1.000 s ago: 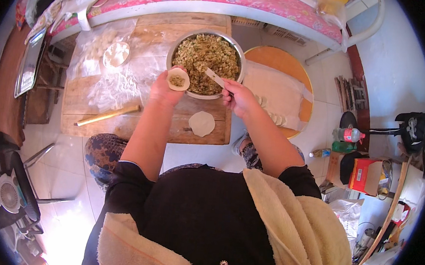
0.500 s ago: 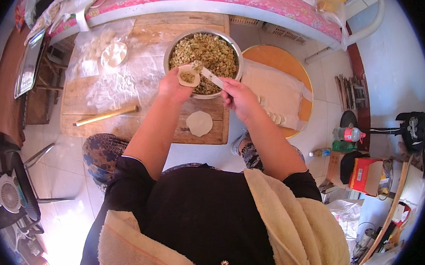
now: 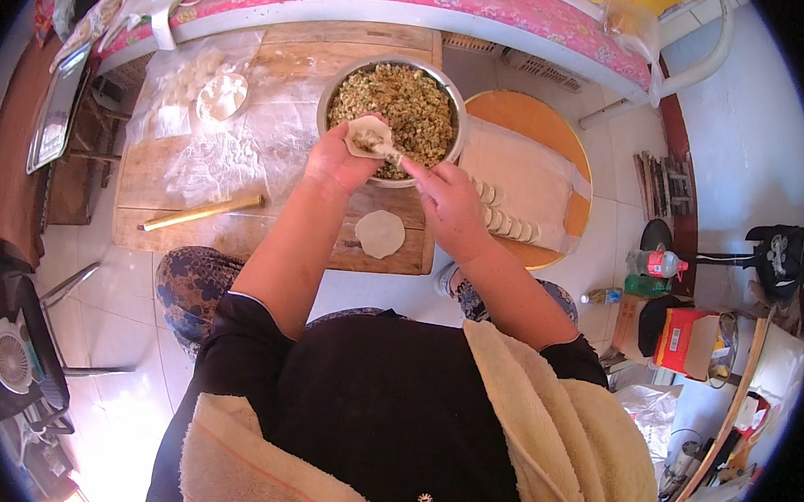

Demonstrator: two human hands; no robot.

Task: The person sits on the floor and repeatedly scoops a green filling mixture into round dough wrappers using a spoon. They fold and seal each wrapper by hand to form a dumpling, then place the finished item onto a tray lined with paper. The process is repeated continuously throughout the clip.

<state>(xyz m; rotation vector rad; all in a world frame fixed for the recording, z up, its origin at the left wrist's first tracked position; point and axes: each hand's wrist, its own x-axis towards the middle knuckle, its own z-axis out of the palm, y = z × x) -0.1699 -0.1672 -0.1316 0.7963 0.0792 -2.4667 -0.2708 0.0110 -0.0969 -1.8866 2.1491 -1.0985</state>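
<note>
Cupped in my left hand point(image 3: 332, 164) is a round dough wrapper point(image 3: 355, 146) with some chopped filling in its middle. My right hand point(image 3: 454, 206) grips a flat white spatula point(image 3: 387, 151), its tip pressed at the filling on the wrapper; the fingers cover most of its handle. Both hands are over the near edge of a steel bowl point(image 3: 323, 106) full of greenish-brown chopped filling point(image 3: 399, 97). A single flat wrapper point(image 3: 380, 234) lies on the wooden table point(image 3: 342, 37), nearer to me than the bowl.
A rolling pin point(image 3: 204, 213) lies at the table's left front. Behind it, a white bowl of flour point(image 3: 221, 98) stands on floury plastic sheeting point(image 3: 217, 168). To the right, a round board point(image 3: 505, 107) carries folded dumplings point(image 3: 511, 226) on a cloth. A pink-covered bed point(image 3: 363, 1) borders the far side.
The spatula has come down from above the wrapper onto its filling. My right hand has turned and shifted slightly nearer to me, and the dumplings on the round board show more.
</note>
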